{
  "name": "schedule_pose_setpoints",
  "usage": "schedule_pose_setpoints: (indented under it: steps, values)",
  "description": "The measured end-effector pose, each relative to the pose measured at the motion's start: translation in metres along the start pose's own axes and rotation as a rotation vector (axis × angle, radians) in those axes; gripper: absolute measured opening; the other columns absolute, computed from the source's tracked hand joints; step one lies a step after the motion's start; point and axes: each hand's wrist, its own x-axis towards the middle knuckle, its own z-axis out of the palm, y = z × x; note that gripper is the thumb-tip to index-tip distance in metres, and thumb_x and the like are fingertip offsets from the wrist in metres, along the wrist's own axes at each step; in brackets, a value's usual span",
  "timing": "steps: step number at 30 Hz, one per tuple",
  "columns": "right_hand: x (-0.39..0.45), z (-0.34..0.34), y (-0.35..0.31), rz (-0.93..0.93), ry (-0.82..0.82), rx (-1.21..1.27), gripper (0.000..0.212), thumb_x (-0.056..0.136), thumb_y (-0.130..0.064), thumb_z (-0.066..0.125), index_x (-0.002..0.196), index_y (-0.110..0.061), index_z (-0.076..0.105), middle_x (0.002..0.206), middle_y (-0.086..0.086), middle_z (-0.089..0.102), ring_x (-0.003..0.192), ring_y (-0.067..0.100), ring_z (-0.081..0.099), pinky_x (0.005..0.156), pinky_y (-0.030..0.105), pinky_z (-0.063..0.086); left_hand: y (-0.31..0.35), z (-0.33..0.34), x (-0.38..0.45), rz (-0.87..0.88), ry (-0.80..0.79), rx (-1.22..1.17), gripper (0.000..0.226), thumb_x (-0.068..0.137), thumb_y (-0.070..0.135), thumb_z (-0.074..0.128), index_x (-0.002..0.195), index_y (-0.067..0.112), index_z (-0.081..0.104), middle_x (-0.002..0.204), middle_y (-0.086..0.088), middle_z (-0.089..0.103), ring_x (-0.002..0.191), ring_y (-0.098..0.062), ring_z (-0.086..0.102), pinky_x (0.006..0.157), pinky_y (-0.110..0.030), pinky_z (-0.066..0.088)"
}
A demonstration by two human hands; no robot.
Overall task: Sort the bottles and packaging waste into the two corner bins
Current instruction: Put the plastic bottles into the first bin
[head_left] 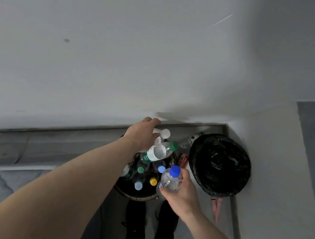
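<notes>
While the bottle bin (135, 194) already holds several capped bottles, left hand (141, 136) grips a green-capped bottle (158, 152) and apparently a white one above it; right hand (180, 190) grips a blue-capped bottle (170, 179). Black-lined bin (220, 165) alongside; loose items remain between.

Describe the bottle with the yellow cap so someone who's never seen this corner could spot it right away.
Start at the black-lined bin in the wall corner, then move left to the second bin, packed with clear plastic bottles. The yellow-capped bottle stands in it near the right hand; its neighbours have blue, green or pale caps.
</notes>
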Motion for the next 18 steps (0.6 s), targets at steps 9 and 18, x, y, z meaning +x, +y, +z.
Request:
schedule_pose_setpoints:
  steps: [9,18]
  values:
    - [-0.005,0.0,0.0,-0.002,0.007,-0.004,0.047,0.075,-0.027,0.083,0.107,-0.043,0.052,0.095,-0.016,0.067,0.085,-0.002,0.064,0.073,0.018,0.051,-0.025,0.002,-0.022,-0.101,0.018,-0.073,0.054,0.094,0.018,0.054,0.146,0.024,0.043,0.141,-0.003,0.049,0.118,-0.031,0.059,0.096,-0.044,0.051]
    - [0.018,0.029,0.016,0.095,0.166,0.127,0.043,0.067,-0.033,0.086,0.097,-0.038,0.055,0.091,-0.014,0.07,0.085,0.006,0.068,0.073,0.024,0.052,-0.061,0.037,-0.06,-0.223,-0.032,-0.095,0.057,0.093,0.016,0.05,0.149,0.021,0.041,0.15,-0.001,0.04,0.125,-0.029,0.054,0.102,-0.042,0.047]
